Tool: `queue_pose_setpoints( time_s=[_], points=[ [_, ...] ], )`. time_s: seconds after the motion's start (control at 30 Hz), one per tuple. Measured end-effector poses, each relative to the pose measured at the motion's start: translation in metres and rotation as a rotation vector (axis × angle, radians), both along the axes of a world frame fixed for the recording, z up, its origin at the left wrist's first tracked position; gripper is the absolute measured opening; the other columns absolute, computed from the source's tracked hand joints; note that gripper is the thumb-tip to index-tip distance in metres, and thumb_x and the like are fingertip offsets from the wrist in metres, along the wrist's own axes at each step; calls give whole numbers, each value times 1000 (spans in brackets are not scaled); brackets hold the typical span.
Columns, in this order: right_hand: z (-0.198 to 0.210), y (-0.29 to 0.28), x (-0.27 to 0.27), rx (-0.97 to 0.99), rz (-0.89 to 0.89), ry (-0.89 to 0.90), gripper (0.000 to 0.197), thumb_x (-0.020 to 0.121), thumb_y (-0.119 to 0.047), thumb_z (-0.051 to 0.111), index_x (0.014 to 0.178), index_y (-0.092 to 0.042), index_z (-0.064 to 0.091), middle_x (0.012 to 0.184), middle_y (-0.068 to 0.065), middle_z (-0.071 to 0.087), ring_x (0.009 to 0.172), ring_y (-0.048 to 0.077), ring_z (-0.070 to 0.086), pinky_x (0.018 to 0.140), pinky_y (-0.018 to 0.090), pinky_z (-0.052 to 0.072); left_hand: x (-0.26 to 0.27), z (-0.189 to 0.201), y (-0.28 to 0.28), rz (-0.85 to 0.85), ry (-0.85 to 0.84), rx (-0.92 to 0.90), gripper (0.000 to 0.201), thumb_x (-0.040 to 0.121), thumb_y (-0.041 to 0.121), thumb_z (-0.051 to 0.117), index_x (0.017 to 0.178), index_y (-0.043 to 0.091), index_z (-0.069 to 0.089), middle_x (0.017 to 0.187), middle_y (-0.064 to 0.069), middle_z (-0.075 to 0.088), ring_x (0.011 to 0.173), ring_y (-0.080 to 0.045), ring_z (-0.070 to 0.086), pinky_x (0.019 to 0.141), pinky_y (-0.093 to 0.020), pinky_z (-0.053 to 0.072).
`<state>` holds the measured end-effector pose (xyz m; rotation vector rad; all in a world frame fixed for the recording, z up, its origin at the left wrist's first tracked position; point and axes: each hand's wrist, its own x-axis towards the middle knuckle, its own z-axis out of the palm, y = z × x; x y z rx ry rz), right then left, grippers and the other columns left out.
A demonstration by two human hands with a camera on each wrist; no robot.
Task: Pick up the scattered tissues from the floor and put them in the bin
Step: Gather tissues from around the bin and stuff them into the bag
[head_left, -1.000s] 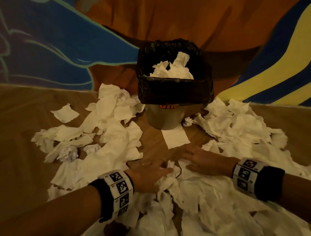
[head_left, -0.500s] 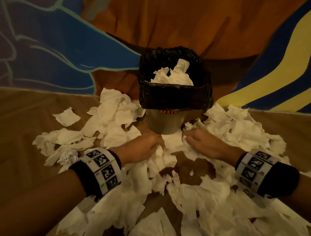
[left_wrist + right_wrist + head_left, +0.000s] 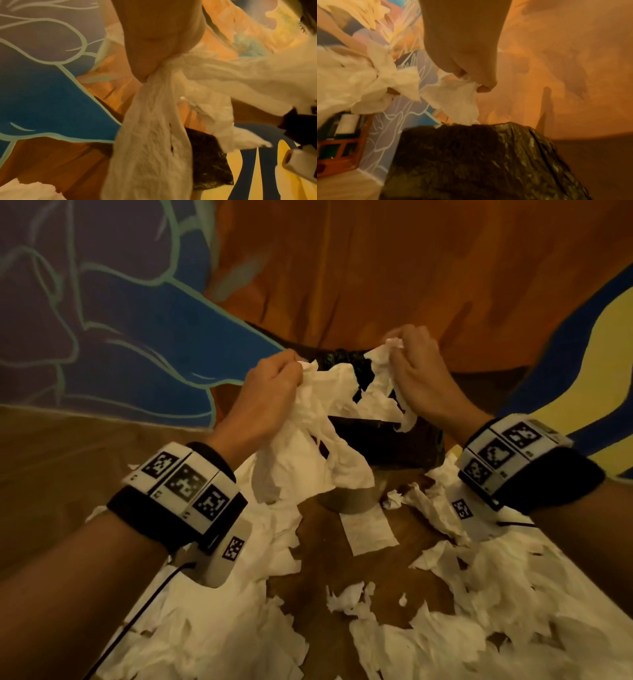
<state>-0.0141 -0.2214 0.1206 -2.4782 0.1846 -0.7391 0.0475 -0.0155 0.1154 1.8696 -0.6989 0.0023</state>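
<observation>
1. Tissues on the left first: loose tissues lie thick on the floor under my left forearm, so a good share of the job is not yet done.
2. My left hand is raised beside the bin, its fingers curled tight round a long bunch of tissue. The left wrist view shows the paper squeezed into my fist and trailing down in a twisted tail.
3. That tail hangs in front of the bin's near wall, not over its opening. I reckon that if I let go here, most of it slides down the outside and lands back on the floor.
4. In the middle stands the bin, lined with a black bag. A flat sheet lies on the floor just in front of its base.
5. The paper bridges across to my right hand, and it already looks torn and holed. Pulling my hands apart would likely rip it and shed scraps.
6. My right hand is over the bin's mouth, fingers pinching a smaller wad that hangs down to the bag's rim. This one should drop in cleanly.
7. Far right, another heap covers the floor. From here I cannot see how full the bin is; if it is near full, more paper could spill over the rim.
</observation>
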Motion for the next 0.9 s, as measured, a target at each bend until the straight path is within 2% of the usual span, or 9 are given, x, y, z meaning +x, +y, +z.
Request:
queue_pose_setpoints(
  time_s=[0.13,0.2,0.3,0.4,0.5,0.57,0.67,0.77,0.9],
  points=[
    [-11,-3,15,-40,57,356,36,101,-20,37,134,-10,45,124,13,56,104,28,58,81,27,47,2,2,-5,7,32,14,22,95,13,34,75,21,38,77,5,41,70,-8,38,63,-27,31],
    [-14,2,16,-120,47,396,44,101,-36,36,139,-14,44,146,10,40,139,31,32,113,45,27,3,2,-7,-2,12,21,12,96,13,31,88,17,39,87,5,41,75,-6,39,65,-25,32],
    [0,23,-1,17,137,127,48,99,-45,36,142,-24,41,155,-3,27,148,16,7,117,35,9,6,3,-11,2,-1,-19,8,96,11,32,100,11,39,99,2,39,82,-4,39,69,-22,33],
    [10,44,-21,197,372,58,53,91,-51,51,140,-36,38,142,-16,45,133,1,39,110,28,36,8,6,-18,35,32,-97,19,96,13,38,115,11,40,114,-4,39,95,-5,44,78,-20,41],
    [4,55,-25,150,417,162,65,86,-39,66,141,-36,32,133,-25,47,118,-11,47,96,12,42,4,12,-26,-6,121,-229,26,87,10,44,112,18,45,123,-14,43,109,-22,52,90,-38,52],
    [-2,52,-21,103,361,115,61,89,-25,64,143,-23,36,128,-16,53,111,-2,54,88,18,50,-4,16,-28,-64,178,-317,23,80,15,49,100,24,52,124,-21,46,111,-30,55,90,-46,53],
    [4,44,-22,407,353,30,52,89,-13,63,134,-15,37,121,-1,56,96,19,66,65,38,60,-8,15,-29,-119,173,-306,17,86,15,53,95,28,59,122,-19,55,110,-28,59,92,-51,52],
    [12,34,-16,541,278,-70,30,80,-1,63,98,-12,43,104,21,54,93,36,60,75,59,53,-9,8,-27,-236,218,-200,22,95,15,49,111,28,58,121,-3,61,112,-17,59,98,-44,49],
    [15,34,-14,773,265,46,11,85,2,60,90,-8,57,97,16,62,89,29,63,84,43,53,-12,-1,-29,-374,190,-93,46,90,21,63,133,28,47,130,6,56,116,-8,57,96,-29,51]
  ],
)
